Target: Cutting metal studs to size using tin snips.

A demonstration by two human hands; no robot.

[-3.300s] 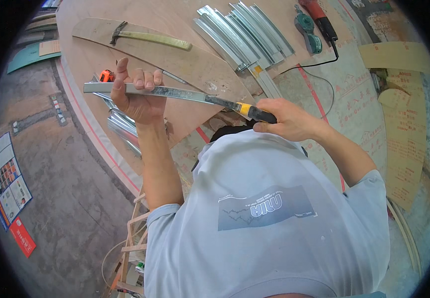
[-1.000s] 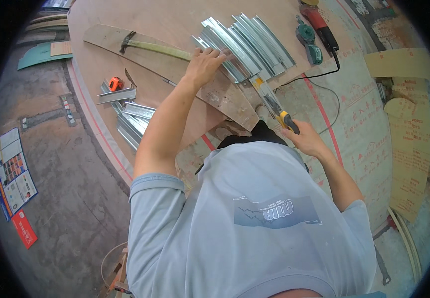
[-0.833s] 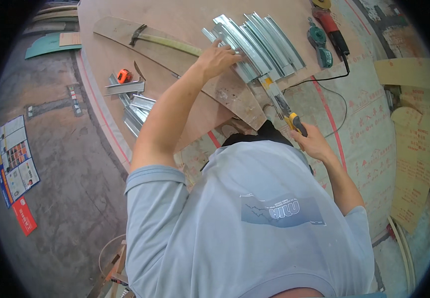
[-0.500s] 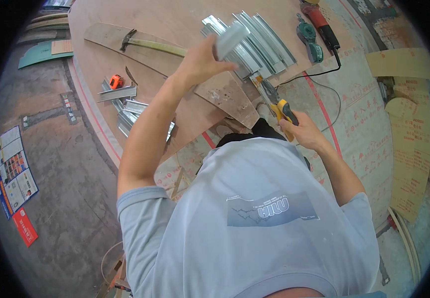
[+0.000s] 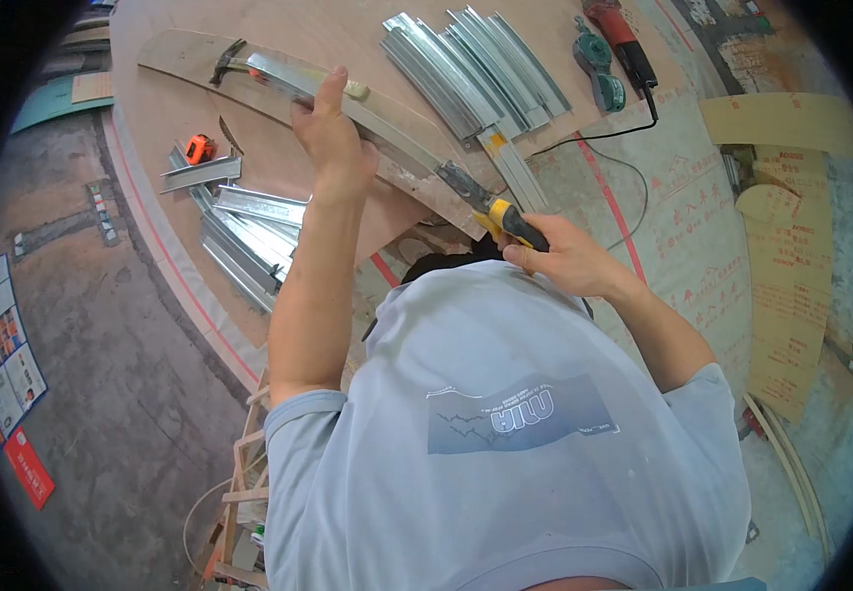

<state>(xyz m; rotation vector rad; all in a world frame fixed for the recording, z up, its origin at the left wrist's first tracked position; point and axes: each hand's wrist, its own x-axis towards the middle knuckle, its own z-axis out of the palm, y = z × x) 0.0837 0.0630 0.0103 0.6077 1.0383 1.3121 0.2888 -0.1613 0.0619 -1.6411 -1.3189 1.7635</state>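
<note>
My left hand (image 5: 333, 143) is wrapped round a long silvery metal channel (image 5: 387, 133) that slants over the wooden board, its thumb along the top. In my right hand (image 5: 564, 254) is a pair of tin snips (image 5: 497, 209) with yellow and black handles. The dark jaws of the snips meet the channel's near end; whether they bite into it I cannot tell. Partly under the channel lies a claw hammer (image 5: 226, 62), most of its handle hidden.
Several metal channels (image 5: 436, 74) lie stacked at the far middle, and shorter pieces (image 5: 249, 236) at the left by an orange tape measure (image 5: 200, 149). A red angle grinder (image 5: 618, 34) with a cord and a green reel-shaped tool (image 5: 599, 69) are at the far right.
My left hand has moved left and turned, bringing the channel from above the stack to a slant over the board. The snips have swung left to its near end.
</note>
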